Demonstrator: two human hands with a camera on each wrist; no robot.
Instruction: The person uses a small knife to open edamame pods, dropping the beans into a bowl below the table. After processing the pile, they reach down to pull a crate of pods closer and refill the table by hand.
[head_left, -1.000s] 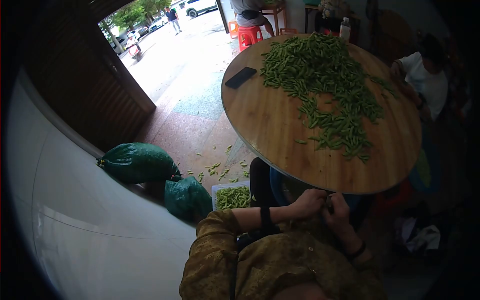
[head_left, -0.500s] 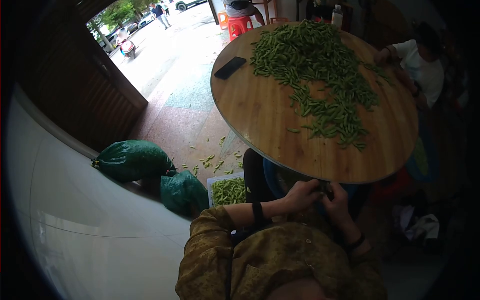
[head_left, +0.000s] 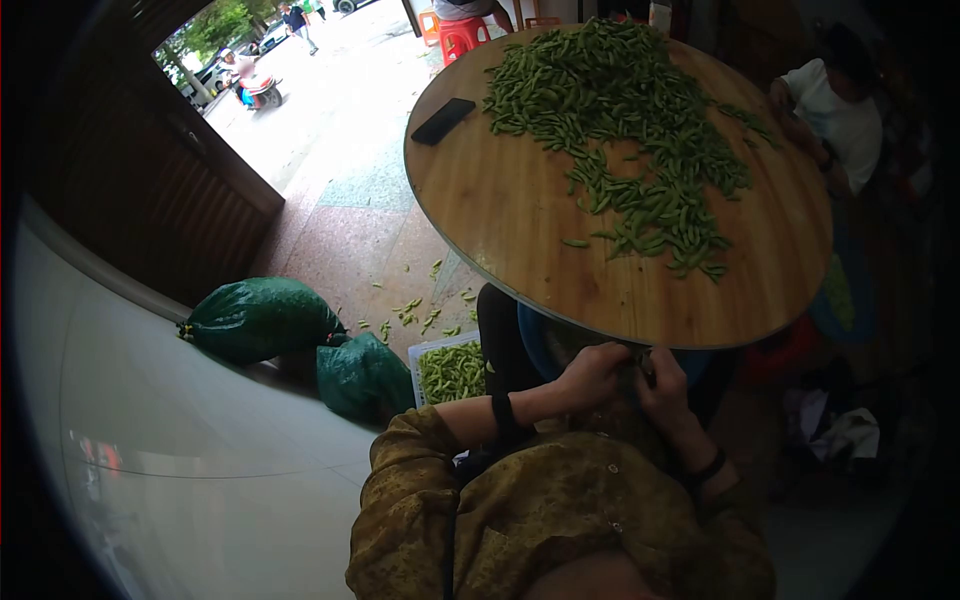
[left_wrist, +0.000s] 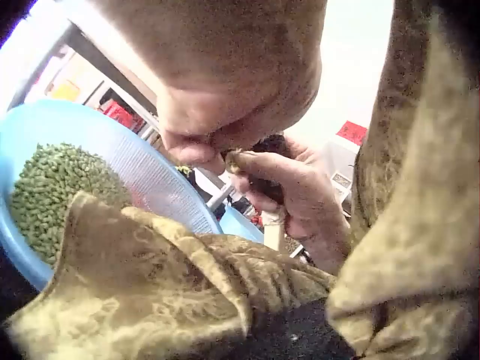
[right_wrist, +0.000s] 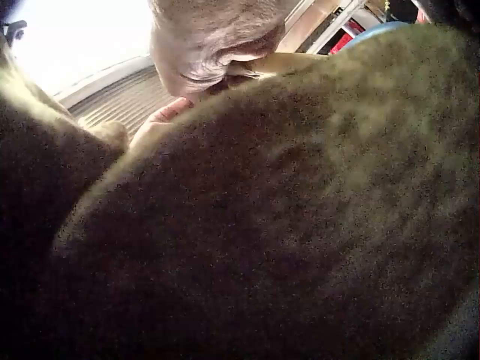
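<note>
Both hands meet just below the near edge of the round wooden table (head_left: pixel 520 240). My left hand (head_left: pixel 592 374) is bent with its fingertips against those of my right hand (head_left: pixel 664 388). Seen from the left wrist, the left hand (left_wrist: pixel 240 82) and the right hand (left_wrist: pixel 307 199) pinch a small yellowish-green bean pod (left_wrist: pixel 234 161), mostly hidden by fingers. Something dark lies along the right fingers. Below them, a blue strainer basket (left_wrist: pixel 161 176) holds shelled green beans (left_wrist: pixel 64 191). A large heap of green pods (head_left: pixel 610 100) covers the table's far half.
A black phone (head_left: pixel 443 121) lies at the table's left. Beside my leg stands a white crate (head_left: pixel 416 385) of pods, with two green sacks (head_left: pixel 265 318) along the wall and loose pods (head_left: pixel 408 312) on the floor. Another person (head_left: pixel 835 115) sits at the right.
The head view has tilted, so table and pods sit higher and further left. My hands stay together at the table edge, fingers shifting slightly. Outside, a scooter has moved.
</note>
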